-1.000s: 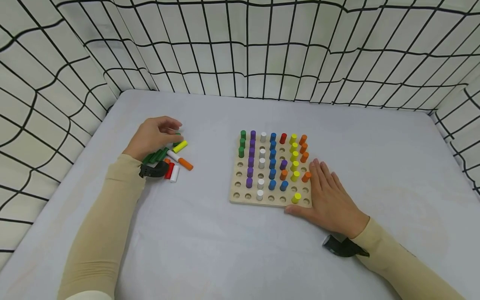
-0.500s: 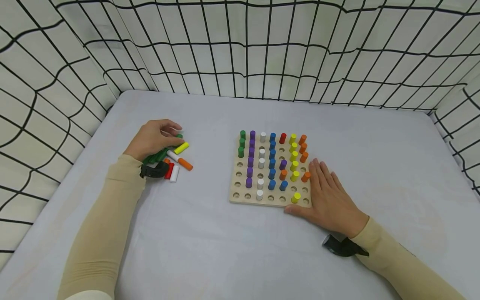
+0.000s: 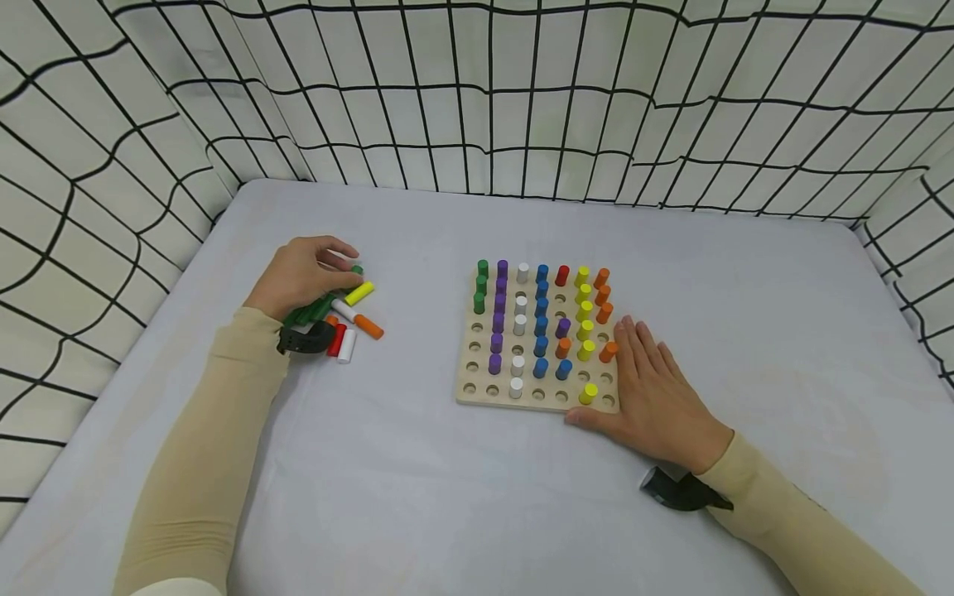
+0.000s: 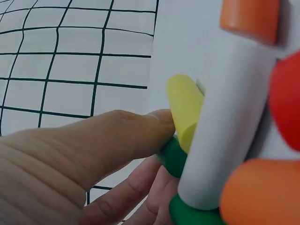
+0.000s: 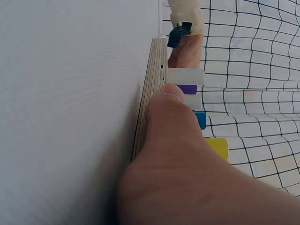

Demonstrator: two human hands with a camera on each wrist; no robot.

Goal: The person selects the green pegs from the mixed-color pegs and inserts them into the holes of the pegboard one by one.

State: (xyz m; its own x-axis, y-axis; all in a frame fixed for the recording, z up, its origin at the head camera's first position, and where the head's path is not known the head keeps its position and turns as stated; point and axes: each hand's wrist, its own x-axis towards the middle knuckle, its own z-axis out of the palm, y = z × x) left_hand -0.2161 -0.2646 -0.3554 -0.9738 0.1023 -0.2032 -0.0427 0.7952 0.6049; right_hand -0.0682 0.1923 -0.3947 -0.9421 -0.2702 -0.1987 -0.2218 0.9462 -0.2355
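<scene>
Against the right hand [image 3: 659, 406], a pegboard [image 3: 483, 377].

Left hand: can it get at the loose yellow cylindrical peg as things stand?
Probably yes: the left hand is beside the loose yellow cylindrical peg, with nothing covering that peg in the head view. However, the hand may be gripping a green cylindrical peg; I can't tell.
</scene>
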